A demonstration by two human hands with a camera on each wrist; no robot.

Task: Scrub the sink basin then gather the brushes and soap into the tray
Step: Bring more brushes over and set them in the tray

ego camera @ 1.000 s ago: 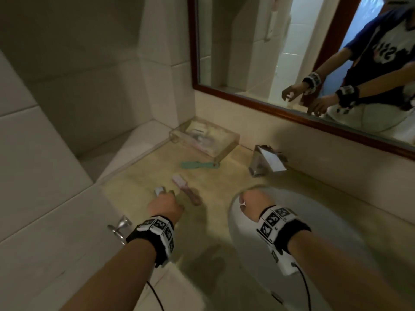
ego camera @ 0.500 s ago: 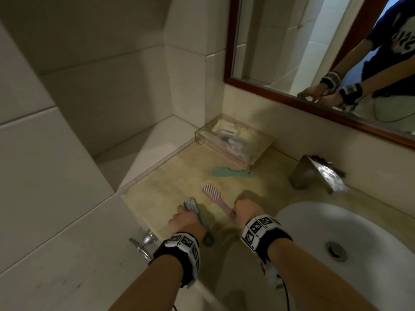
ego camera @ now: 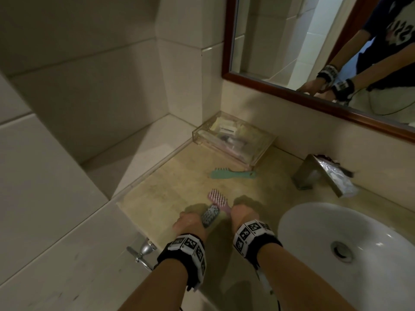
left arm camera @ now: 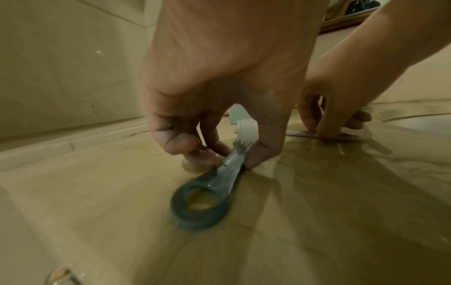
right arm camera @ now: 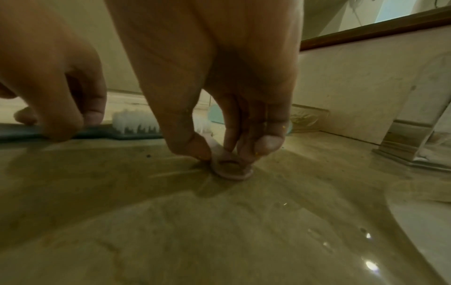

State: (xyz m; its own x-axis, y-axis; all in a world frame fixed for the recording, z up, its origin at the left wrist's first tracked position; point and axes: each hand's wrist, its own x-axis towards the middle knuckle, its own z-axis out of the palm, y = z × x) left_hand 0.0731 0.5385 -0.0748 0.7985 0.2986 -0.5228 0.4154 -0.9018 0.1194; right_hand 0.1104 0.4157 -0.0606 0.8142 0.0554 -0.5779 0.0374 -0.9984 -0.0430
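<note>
On the beige counter point(ego camera: 161, 194) my left hand point(ego camera: 190, 223) pinches the handle of a grey-blue brush point(left arm camera: 214, 185) with white bristles; its ringed end rests on the counter. My right hand point(ego camera: 243, 215) pinches the ringed handle end of a pink brush point(ego camera: 219, 199) point(right arm camera: 230, 169), which lies flat. A teal brush point(ego camera: 231, 174) lies further back, in front of the clear plastic tray point(ego camera: 258, 153). The tray holds several small toiletries. The white sink basin point(ego camera: 314, 232) is to the right of both hands.
A chrome faucet point(ego camera: 323, 173) stands behind the basin. A wood-framed mirror point(ego camera: 292, 88) hangs above the counter. Tiled walls and a ledge point(ego camera: 139, 149) close off the left. A chrome hook point(ego camera: 143, 251) sticks out below the counter's front edge.
My right hand has moved left from the basin's rim to the pink brush and taken its handle. My left hand has taken hold of the grey-blue brush. The head view shifted left and down.
</note>
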